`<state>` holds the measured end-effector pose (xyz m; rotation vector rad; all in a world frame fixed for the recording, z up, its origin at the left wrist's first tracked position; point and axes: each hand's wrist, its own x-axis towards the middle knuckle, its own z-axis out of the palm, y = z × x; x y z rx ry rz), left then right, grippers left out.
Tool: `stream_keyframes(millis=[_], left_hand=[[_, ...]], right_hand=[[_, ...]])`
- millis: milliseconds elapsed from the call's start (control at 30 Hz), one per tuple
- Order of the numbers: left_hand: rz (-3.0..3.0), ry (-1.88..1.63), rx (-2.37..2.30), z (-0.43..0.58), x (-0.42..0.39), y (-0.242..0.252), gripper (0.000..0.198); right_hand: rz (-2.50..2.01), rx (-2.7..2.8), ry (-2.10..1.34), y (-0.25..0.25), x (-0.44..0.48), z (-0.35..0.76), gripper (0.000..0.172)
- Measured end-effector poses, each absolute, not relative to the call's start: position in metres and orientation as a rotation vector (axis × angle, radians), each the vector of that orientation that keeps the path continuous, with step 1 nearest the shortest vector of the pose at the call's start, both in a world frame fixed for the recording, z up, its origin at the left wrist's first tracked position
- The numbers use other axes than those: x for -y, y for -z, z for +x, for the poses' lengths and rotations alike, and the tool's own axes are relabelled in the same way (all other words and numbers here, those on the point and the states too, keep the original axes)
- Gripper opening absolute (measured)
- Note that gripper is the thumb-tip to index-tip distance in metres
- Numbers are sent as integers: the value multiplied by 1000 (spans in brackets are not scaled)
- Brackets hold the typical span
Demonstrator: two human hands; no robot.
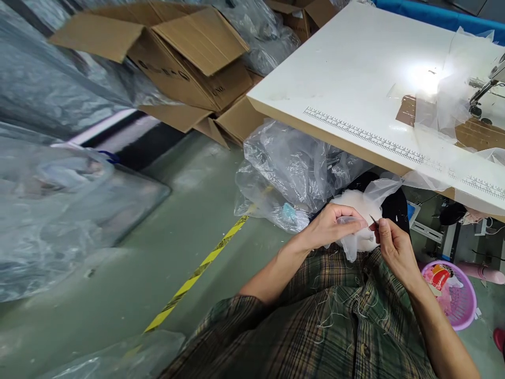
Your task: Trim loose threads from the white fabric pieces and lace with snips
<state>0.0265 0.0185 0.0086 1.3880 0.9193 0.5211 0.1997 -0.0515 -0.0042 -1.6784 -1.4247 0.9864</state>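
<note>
Over my lap, my left hand [335, 225] pinches a piece of sheer white fabric [350, 246] between thumb and fingers. My right hand [395, 248] is closed on a small dark pointed tool that looks like thread snips [373, 220]. Its tip points up and left, close to my left fingertips and the fabric; whether it touches cannot be made out. More of the white fabric lies bunched on my lap, and a strip runs up to the table edge. Loose threads [331, 310] cling to my plaid shirt.
A white table [355, 63] with a printed ruler stands ahead; a sewing machine [479, 100] and sheer fabric are at its right. Cardboard boxes [189, 68] and plastic bags [292, 163] lie ahead and left. A pink basket [461, 300] stands on the floor at right.
</note>
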Motion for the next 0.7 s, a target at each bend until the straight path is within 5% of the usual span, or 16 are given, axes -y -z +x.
stream_keyframes(millis=[333,467,567,700], left_hand=[[1467,-427,-876,28,-16,-13,22],[1406,-251,-766,18,-9,-12,34],[1422,-74,-655,9,-13,-7,37],[1671,-89,-741,8,-30,5,32]], right_hand=[[-1609,1423,-1027,5,58,200,41],[-1418,1411,-1308,2,75,201,31],[-1389,1405,-1508,6,83,205,35],[-1501,1297,-1338,26,76,214,41]])
